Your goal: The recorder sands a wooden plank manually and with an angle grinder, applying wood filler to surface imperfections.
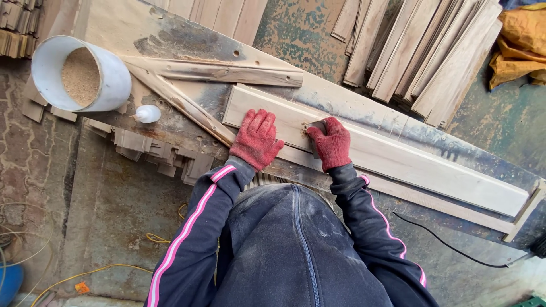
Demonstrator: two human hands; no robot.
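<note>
- The bench (170, 34) is a worn, dusty slab running from upper left to lower right, and everything else lies on it or beside it.
- The plank (398, 162) lies flat along the bench, its near end under both hands and its far end reaching toward the lower right. It looks stiff, fairly heavy and dry rather than slippery, so I judge it best held by pressing down on its face or gripping its long edges, not lifted by one end.
- A stack of boards (432, 51) leans at the upper right, well apart from the hands.
- The white pipe (79, 74) stands at the bench's left end with sawdust inside it.
- Two rough slats (227, 73) lie crossed just beyond the plank's near end.
- The left hand (257, 138), in a red glove, lies flat and spread on the plank near its end, fingers pointing away from the body, holding nothing, with the forearm coming straight up from below.
- The right hand (331, 143), also gloved in red, is curled round a small dark scraper (314, 133), pressing it onto the plank's face just beside the left hand; the elbow is bent and tucked in.
- A small white bottle (148, 113) lies near the pipe.
</note>
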